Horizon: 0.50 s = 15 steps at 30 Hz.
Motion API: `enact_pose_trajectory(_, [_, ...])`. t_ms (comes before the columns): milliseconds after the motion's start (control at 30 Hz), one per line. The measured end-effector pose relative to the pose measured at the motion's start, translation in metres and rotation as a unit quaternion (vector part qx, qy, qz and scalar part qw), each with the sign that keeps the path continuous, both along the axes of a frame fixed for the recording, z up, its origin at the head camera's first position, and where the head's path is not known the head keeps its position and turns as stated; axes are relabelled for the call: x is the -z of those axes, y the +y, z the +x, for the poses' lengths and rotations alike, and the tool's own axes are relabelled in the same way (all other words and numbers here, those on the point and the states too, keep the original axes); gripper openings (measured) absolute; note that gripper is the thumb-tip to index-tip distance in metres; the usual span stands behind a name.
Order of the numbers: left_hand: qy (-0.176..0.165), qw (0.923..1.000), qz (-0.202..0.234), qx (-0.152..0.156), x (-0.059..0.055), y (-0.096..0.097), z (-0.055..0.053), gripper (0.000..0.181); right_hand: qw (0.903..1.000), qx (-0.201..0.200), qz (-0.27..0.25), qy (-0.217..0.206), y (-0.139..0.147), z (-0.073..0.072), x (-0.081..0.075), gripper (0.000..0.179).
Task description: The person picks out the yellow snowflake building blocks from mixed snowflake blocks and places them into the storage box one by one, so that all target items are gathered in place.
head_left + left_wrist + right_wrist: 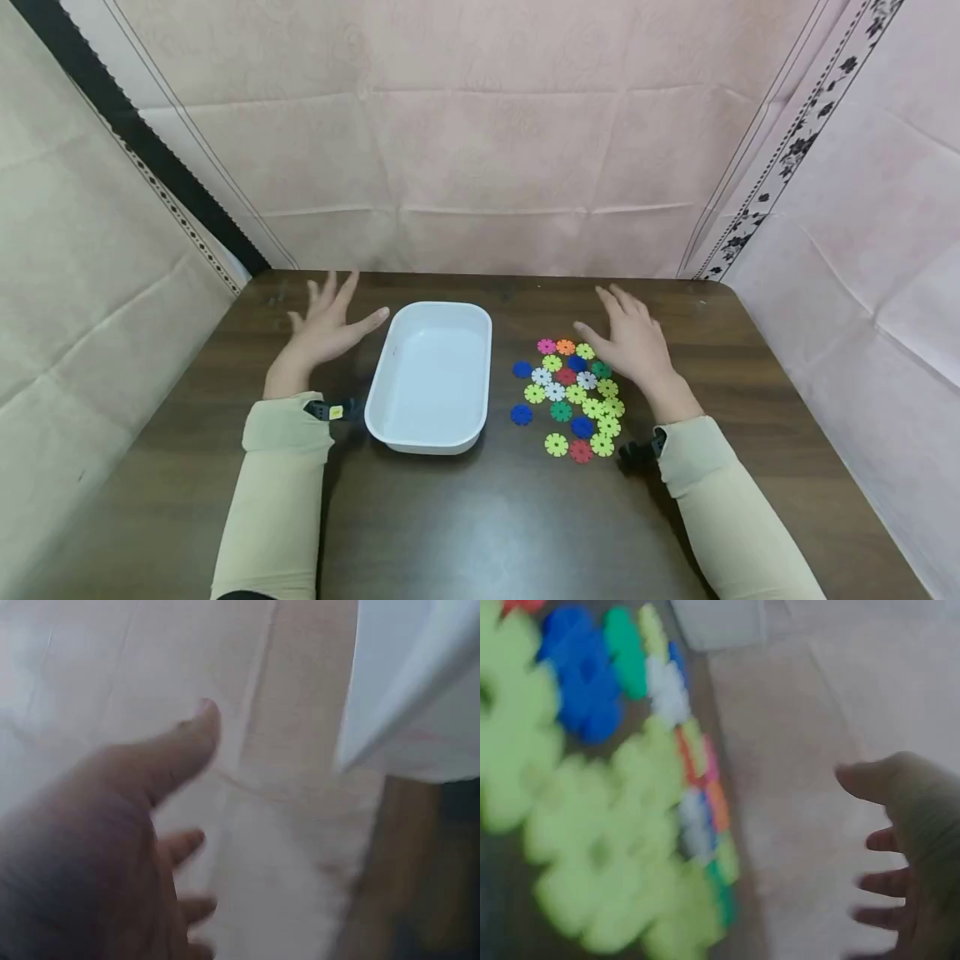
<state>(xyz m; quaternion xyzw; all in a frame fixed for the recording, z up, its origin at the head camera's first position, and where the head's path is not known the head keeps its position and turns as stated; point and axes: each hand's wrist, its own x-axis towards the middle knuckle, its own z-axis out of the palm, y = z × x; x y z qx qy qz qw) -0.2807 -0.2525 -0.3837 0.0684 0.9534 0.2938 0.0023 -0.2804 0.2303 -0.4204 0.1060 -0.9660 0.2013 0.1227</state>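
Observation:
A white rectangular tub point(429, 446) stands on the brown table between my two hands. My left hand point(322, 333) hovers just left of it, fingers spread and thumb pointing toward its rim. To the tub's right lies a loose group of flower-shaped plastic discs point(575, 394) in yellow-green, blue, green, red, white, pink and orange. Over the far right side of that group is my right hand point(636, 346), its fingers extended and holding nothing. In the right wrist view the yellow-green discs point(600, 855) appear large and blurred, with the hand to their right.
The dark wooden table point(450, 533) has its far edge against a pale cloth backdrop point(480, 150). More cloth point(885, 250) hangs along the right, and another pale panel point(90, 292) along the left. Dark straps point(641, 454) sit at both wrists.

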Motion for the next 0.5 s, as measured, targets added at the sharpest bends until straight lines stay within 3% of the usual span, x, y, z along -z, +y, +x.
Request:
enact_pose_trajectory(33, [-0.027, 0.9969, 0.071, 0.02, 0.008, -0.002, -0.004, 0.093, 0.9993, -0.01, -0.03, -0.019, 0.003, -0.003, 0.006, 0.078])
enact_pose_trajectory(67, [-0.056, 0.9867, 0.147, 0.04, 0.018, -0.003, -0.008, 0.087, 0.9976, -0.019, -0.055, -0.037, 0.007, -0.007, 0.013, 0.071])
enact_pose_trajectory(133, [-0.109, 0.9489, 0.288, 0.07, 0.039, -0.005, -0.016, 0.078, 0.9923, -0.031, -0.095, -0.073, 0.015, -0.012, 0.027, 0.061])
enact_pose_trajectory(167, [-0.129, 0.932, 0.331, 0.072, 0.049, -0.005, -0.019, 0.075, 0.9894, -0.036, -0.109, -0.088, 0.018, -0.015, 0.034, 0.057])
enact_pose_trajectory(233, [-0.141, 0.9143, 0.372, 0.077, 0.064, -0.004, -0.023, 0.07, 0.9857, -0.049, -0.123, -0.104, 0.022, -0.019, 0.044, 0.053])
enact_pose_trajectory(300, [-0.137, 0.914, 0.375, 0.072, 0.074, -0.001, -0.025, 0.067, 0.9859, -0.055, -0.121, -0.101, 0.024, -0.02, 0.05, 0.052])
enact_pose_trajectory(367, [-0.126, 0.9211, 0.364, 0.06, 0.077, 0.004, -0.026, 0.065, 0.9867, -0.06, -0.115, -0.098, 0.025, -0.021, 0.052, 0.051])
enact_pose_trajectory(500, [-0.122, 0.9123, 0.386, 0.06, 0.071, 0.013, -0.021, 0.054, 0.9886, -0.057, -0.103, -0.094, 0.026, -0.021, 0.051, 0.041])
